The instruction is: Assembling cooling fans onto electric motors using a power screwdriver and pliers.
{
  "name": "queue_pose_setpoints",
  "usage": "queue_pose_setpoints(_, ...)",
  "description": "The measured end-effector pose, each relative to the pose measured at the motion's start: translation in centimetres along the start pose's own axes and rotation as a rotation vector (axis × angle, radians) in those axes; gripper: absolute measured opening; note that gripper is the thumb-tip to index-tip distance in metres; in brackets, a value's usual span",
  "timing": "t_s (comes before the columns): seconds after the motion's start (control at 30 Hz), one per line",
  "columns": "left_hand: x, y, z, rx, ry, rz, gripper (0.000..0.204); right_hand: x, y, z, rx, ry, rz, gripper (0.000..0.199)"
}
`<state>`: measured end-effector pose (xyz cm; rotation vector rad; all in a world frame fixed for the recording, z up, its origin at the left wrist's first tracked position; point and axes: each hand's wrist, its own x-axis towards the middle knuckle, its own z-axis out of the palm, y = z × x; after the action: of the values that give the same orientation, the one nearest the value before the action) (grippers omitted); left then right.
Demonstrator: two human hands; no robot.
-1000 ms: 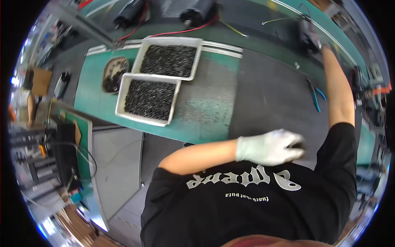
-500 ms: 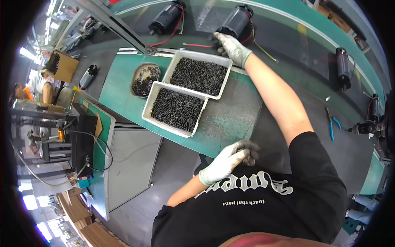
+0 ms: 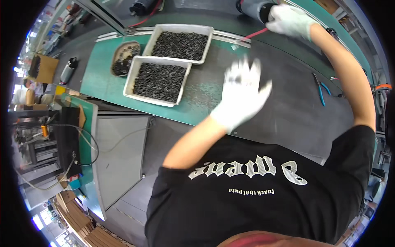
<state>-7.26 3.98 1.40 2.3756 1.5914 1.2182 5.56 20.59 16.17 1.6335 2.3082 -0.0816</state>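
Observation:
At the top of the view, my right hand [image 3: 290, 20], in a white glove, is closed at the black end of a grey cylindrical electric motor [image 3: 256, 9]. A red wire [image 3: 257, 32] runs out from under that hand toward the metal rail. My left hand [image 3: 242, 92], also gloved and slightly blurred, is raised over the right end of the green table with its fingers spread and nothing in it. To its left stand two white trays, the nearer [image 3: 158, 80] and the farther [image 3: 181, 43], both filled with small black cylindrical parts.
A smaller bin [image 3: 125, 57] with dark bits sits left of the trays. Blue-handled pliers [image 3: 320, 89] lie on the dark surface at right. Other motors lie at the top [image 3: 142, 7] and far left [image 3: 68, 71]. A metal post [image 3: 101, 16] rises behind the trays.
My left hand has come up from in front of my shirt and opened over the table. My right hand has moved right to the motor's other end. The whole view has shifted.

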Motion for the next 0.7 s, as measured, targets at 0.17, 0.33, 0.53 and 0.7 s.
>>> queue_pose_setpoints(0.17, 6.5, 1.8, 8.8, 0.027, -0.224, -0.227, 0.058, -9.2, 2.1, 4.7, -0.040, 0.155, -0.085, 0.029)
queue_pose_setpoints(0.33, -1.9, 7.3, 7.2, -0.693, -0.499, 0.634, 0.026, -15.1, 2.2, 9.3, 0.105, 0.260, -0.035, 0.030)
queue_pose_setpoints(0.53, 1.0, -0.3, -7.3, -0.323, -0.455, 0.431, 0.022, -16.4, -1.1, 17.3, 0.443, 0.268, 0.240, 0.034)
queue_pose_setpoints(0.7, 7.1, -17.6, -7.9, 0.484, -0.291, -0.230, 0.035, -16.2, -1.2, 19.0, 0.700, 0.171, 0.259, 0.026)
